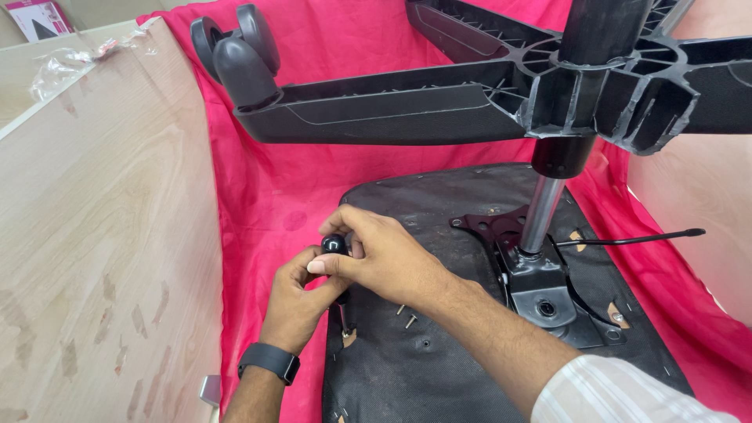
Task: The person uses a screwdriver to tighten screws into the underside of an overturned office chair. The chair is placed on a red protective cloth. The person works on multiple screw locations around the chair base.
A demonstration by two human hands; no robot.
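While both hands clasp the screwdriver (338, 274) upright, left hand (294, 301) below, right hand (384, 254) capping it, a screw enters the upturned seat (439, 368); steady downward turning seems needed.

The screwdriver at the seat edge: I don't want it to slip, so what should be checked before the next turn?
1. Both hands on the screwdriver: left hand and right hand grip it: ok.
2. Shaft upright: ok.
3. Tip seated in the screw: cannot tell, too small.
4. Loose screws lie on the seat underside, close to the tip: not ok.
5. Chair base overhead, apart from the hands: ok.
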